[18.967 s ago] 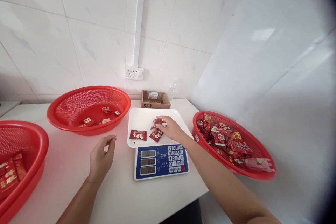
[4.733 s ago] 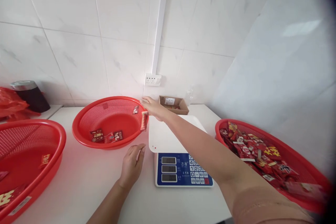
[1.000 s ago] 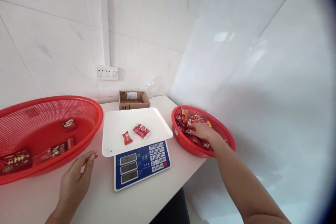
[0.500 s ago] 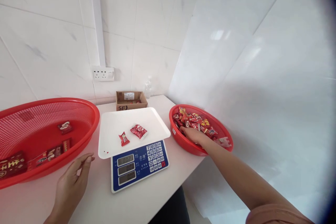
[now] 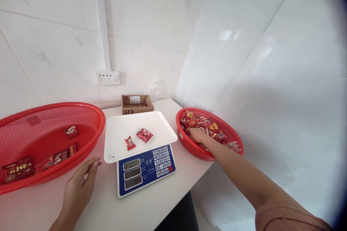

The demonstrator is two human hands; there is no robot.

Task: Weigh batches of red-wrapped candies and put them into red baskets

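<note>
My right hand (image 5: 197,135) reaches into the right red basket (image 5: 187,146), its fingers down among red-wrapped snack packets (image 5: 214,127). The fingertips are hidden there, so a grip cannot be made out. My left hand (image 5: 81,182) hovers over the table between the left basket and the scale, thumb and fingers pinched together; whatever may be between them is too small to name. On the white pan (image 5: 116,130) of the digital scale (image 5: 146,171) lie a larger red packet (image 5: 144,135) and a small red twisted-end one (image 5: 129,143).
At left stands a bigger red mesh basket (image 5: 92,133) holding several dark red packets (image 5: 20,169). Behind the scale are a cardboard box (image 5: 137,104) and a clear plastic bottle (image 5: 154,91) near the tiled wall. A glossy white panel (image 5: 244,61) rises along the right side.
My right hand has shifted slightly within the packets of the right basket. The view has moved a little, and the two packets on the scale lie as before.
</note>
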